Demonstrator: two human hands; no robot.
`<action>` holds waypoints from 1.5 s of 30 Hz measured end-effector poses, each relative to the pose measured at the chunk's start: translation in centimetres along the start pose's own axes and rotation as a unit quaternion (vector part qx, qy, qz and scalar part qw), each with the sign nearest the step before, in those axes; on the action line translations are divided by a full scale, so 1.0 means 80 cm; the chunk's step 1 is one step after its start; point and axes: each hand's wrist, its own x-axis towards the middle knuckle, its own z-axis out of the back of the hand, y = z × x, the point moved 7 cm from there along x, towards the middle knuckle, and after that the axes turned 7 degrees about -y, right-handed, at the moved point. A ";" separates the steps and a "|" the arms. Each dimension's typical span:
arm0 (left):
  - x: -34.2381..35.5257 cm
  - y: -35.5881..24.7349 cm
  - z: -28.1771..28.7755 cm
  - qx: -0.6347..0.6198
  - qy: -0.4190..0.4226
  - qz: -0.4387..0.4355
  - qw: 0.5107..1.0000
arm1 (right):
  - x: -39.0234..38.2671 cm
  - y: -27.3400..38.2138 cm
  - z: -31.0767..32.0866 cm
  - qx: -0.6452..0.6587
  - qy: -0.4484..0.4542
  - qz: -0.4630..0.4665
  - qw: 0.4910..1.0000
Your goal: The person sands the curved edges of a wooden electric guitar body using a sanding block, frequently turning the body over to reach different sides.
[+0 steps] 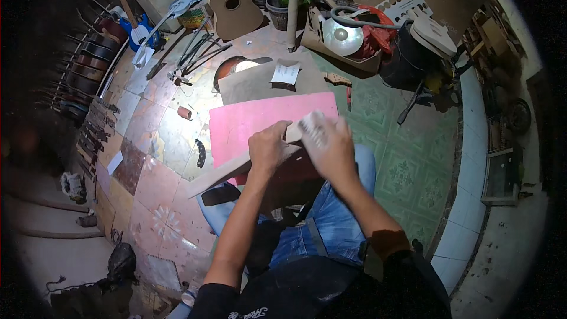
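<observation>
Across my lap runs a long, pale wooden guitar neck [220, 173], tilted from lower left to upper right. My left hand [269, 146] is wrapped round its middle. At the upper right end is my right hand [335, 152], smeared by motion, with its fingers closed on a folded, whitish piece of sandpaper [313, 126] pressed to the wood. Beneath both hands lies a pink board [307, 105], its near part in shadow. The wood's far end is partly hidden by the right hand.
Beyond the pink board, a printed paper sheet [286, 73] rests on brown cardboard [248, 85]. A red-handled tool [349, 99], a small brown cylinder [185, 112] and a dark curved piece [201, 153] lie on the tiles. Guitar bodies, a black bucket [404, 62] and a pole [293, 12] stand farther off.
</observation>
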 end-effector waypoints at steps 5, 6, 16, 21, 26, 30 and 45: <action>0.005 -0.015 -0.004 0.008 -0.002 -0.007 1.000 | 0.022 -0.129 -0.055 0.327 0.100 -0.330 0.880; 0.003 -0.015 -0.003 0.007 0.000 -0.009 1.000 | 0.006 -0.123 -0.050 0.326 0.097 -0.332 0.880; 0.008 0.004 0.001 0.021 -0.003 0.005 1.000 | 0.015 -0.050 -0.021 0.026 0.077 -0.111 0.991; 0.008 -0.016 -0.007 0.022 0.011 0.013 1.000 | 0.005 -0.179 -0.076 0.350 0.070 -0.366 0.860; -0.001 -0.004 -0.007 0.030 0.004 0.010 0.999 | 0.005 -0.064 -0.012 0.054 -0.008 -0.071 0.996; 0.004 -0.010 -0.011 0.028 -0.025 -0.004 0.999 | 0.006 -0.123 -0.047 0.239 0.085 -0.262 0.931; 0.009 -0.004 -0.010 0.002 -0.019 0.024 1.000 | 0.042 -0.055 -0.034 0.053 0.073 -0.061 0.994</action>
